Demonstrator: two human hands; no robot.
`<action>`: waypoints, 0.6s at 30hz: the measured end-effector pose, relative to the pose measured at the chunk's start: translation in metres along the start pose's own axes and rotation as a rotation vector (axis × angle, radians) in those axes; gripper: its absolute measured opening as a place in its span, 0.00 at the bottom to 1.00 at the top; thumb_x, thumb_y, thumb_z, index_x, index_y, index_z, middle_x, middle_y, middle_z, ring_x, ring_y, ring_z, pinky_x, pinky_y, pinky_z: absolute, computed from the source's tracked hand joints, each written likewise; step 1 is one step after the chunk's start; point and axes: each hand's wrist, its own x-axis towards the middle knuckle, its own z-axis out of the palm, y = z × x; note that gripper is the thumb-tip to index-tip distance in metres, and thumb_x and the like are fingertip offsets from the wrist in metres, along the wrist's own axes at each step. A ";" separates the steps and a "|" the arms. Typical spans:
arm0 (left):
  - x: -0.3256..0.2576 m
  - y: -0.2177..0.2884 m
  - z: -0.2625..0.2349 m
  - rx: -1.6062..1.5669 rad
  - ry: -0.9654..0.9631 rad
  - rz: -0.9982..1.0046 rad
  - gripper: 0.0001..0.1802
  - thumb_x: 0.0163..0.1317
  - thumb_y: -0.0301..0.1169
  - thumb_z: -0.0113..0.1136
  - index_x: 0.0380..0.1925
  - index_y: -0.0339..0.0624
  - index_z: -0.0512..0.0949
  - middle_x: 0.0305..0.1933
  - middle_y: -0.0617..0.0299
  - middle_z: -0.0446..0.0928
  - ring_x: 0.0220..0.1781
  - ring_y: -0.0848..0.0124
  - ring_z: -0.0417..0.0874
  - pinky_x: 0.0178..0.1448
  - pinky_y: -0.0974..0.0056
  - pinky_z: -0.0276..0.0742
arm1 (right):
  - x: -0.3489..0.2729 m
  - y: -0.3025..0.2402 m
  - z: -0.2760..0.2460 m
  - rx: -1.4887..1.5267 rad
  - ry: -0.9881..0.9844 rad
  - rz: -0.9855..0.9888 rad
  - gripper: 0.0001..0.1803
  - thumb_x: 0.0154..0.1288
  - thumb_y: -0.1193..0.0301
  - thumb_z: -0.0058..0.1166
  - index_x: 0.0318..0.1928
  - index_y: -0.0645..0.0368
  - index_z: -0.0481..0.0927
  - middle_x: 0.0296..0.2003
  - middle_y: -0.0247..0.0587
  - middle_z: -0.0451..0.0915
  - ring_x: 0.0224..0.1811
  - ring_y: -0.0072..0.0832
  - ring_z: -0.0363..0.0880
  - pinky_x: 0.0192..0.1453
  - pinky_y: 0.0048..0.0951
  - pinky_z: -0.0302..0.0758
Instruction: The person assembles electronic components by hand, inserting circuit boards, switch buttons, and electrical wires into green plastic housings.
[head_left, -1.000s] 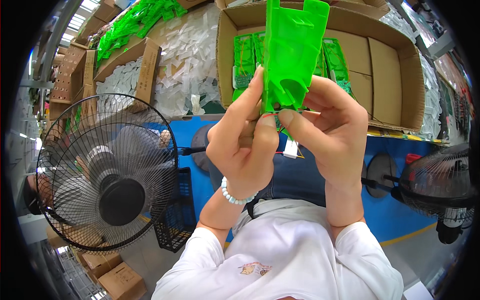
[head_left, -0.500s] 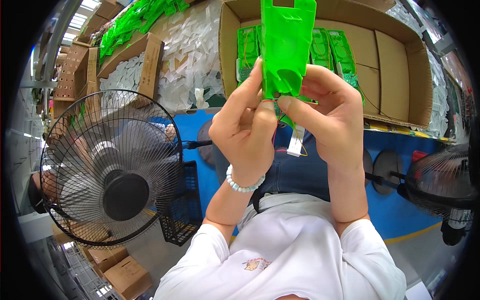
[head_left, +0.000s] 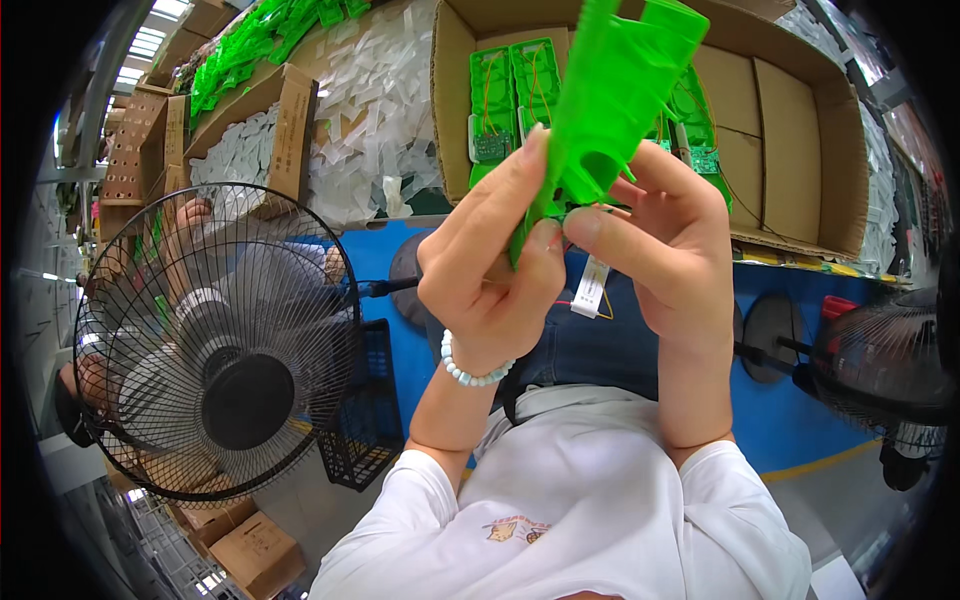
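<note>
A bright green plastic housing (head_left: pixel 620 90) is held up in front of me, tilted so its top leans right. My left hand (head_left: pixel 495 255) pinches its lower left side between thumb and fingers. My right hand (head_left: pixel 660 230) grips the lower right, its thumb tip close to my left thumb at the bottom end. Thin red and yellow wires hang from that end, with a small white connector (head_left: pixel 590 288) dangling below the thumbs. What lies right between the thumb tips is too small to make out.
Behind my hands stands a cardboard box (head_left: pixel 800 150) holding several green housings (head_left: pixel 493 95) with wires and circuit boards. Translucent plastic pieces (head_left: pixel 370 110) cover the table to its left. A large black fan (head_left: pixel 248 400) stands at left, another fan (head_left: pixel 880 350) at right.
The green housing has turned from nearly upright to leaning right, showing its left edge. Both hands have kept hold of it, and the dangling connector has shifted slightly.
</note>
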 end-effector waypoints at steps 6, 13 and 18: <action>-0.004 -0.002 -0.009 -0.143 -0.013 -0.099 0.27 0.52 0.11 0.51 0.57 0.20 0.71 0.55 0.38 0.77 0.43 0.69 0.84 0.50 0.67 0.78 | 0.002 0.003 -0.006 0.043 -0.090 0.018 0.24 0.52 0.83 0.65 0.52 0.68 0.78 0.45 0.38 0.80 0.50 0.25 0.78 0.54 0.30 0.76; -0.004 0.002 -0.009 -0.435 0.024 -0.254 0.28 0.57 0.10 0.46 0.62 0.20 0.65 0.62 0.41 0.72 0.59 0.59 0.78 0.62 0.59 0.73 | 0.001 0.006 -0.006 0.005 -0.094 0.014 0.28 0.50 0.85 0.61 0.55 0.68 0.76 0.45 0.37 0.80 0.52 0.24 0.75 0.57 0.31 0.74; -0.004 0.000 -0.008 -0.504 -0.018 -0.237 0.29 0.60 0.11 0.46 0.64 0.20 0.61 0.64 0.41 0.69 0.63 0.55 0.75 0.66 0.57 0.70 | 0.000 0.003 -0.003 -0.030 -0.068 -0.008 0.26 0.53 0.84 0.60 0.56 0.67 0.76 0.47 0.38 0.80 0.51 0.24 0.76 0.55 0.30 0.75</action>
